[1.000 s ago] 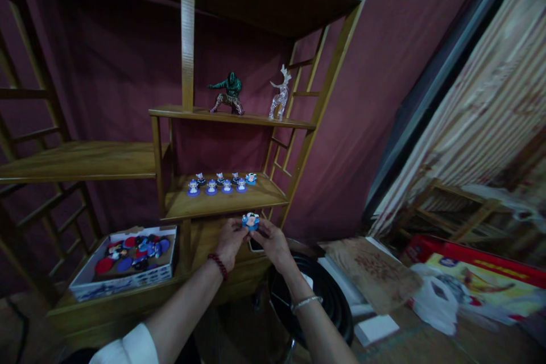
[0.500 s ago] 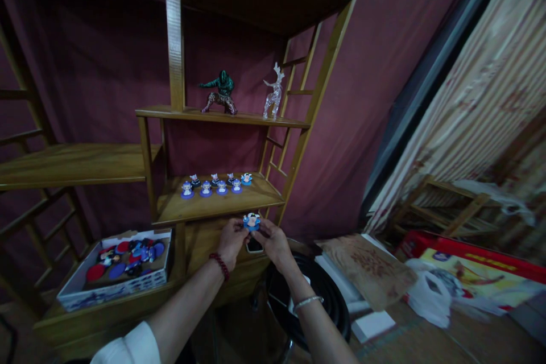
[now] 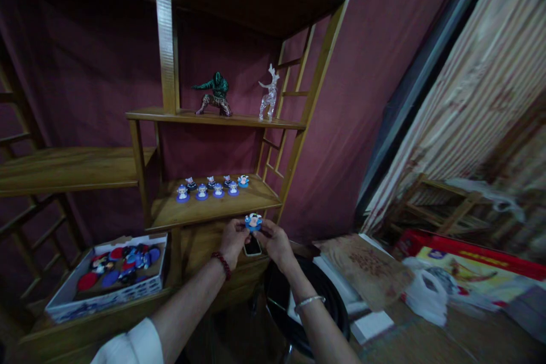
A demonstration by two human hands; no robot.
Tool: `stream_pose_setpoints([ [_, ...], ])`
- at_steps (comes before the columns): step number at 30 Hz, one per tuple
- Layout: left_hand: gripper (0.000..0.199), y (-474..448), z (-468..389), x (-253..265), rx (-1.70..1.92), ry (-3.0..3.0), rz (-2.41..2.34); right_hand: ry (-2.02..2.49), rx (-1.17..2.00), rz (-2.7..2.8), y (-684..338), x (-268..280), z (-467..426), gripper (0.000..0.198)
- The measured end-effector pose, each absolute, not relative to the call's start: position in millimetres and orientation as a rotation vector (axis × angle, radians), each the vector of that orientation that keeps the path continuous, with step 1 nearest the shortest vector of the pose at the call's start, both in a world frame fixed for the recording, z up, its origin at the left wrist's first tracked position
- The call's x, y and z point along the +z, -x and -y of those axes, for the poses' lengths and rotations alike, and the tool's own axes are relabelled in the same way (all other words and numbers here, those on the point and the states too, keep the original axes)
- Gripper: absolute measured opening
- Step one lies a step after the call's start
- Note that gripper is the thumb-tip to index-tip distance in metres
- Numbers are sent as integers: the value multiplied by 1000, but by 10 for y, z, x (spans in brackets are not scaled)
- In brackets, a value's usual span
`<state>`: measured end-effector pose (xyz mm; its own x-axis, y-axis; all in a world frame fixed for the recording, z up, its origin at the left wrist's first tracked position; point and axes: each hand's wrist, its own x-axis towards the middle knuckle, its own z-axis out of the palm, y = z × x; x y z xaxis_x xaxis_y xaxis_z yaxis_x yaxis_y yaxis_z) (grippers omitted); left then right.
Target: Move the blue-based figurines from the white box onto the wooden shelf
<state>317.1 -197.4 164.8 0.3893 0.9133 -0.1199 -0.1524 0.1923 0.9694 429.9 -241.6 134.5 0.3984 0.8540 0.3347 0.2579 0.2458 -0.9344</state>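
Observation:
A small figurine [image 3: 253, 222] on a blue base, white and pale pink with dark patches, is pinched between the fingertips of my left hand [image 3: 232, 243] and my right hand [image 3: 277, 243]. Both hands are closed on it, just in front of and below a wooden shelf [image 3: 170, 213]. On that shelf stand several purple-and-white figurines [image 3: 202, 192] in a front row. Behind them are dark-based figurines [image 3: 210, 182] and a blue-based figurine [image 3: 243, 181] at the right end. Beneath my hands lies a phone [image 3: 252, 247] on a lower ledge.
A white box [image 3: 104, 298] of loose figurines sits at lower left. The upper shelf holds a green crouching statue [image 3: 216, 94] and a clear deer [image 3: 268, 94]. Below my right arm is a black round stool [image 3: 336, 307]. Papers [image 3: 367, 267] and a white plastic bag [image 3: 426, 296] lie at right.
The view has shifted slightly, so the shelves sit a little further left. Both hands still hold the blue-based figurine at nearly the same spot.

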Motion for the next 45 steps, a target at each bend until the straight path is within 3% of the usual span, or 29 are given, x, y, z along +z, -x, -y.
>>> stream_pose_setpoints([
  [32, 20, -3533, 1838, 1747, 835, -1281, -870, 1247, 630, 1049, -4674, 1468, 2323, 31],
  [45, 20, -3661, 1721, 1797, 811, -1293, -910, 1257, 571, 1047, -4832, 1404, 2134, 39],
])
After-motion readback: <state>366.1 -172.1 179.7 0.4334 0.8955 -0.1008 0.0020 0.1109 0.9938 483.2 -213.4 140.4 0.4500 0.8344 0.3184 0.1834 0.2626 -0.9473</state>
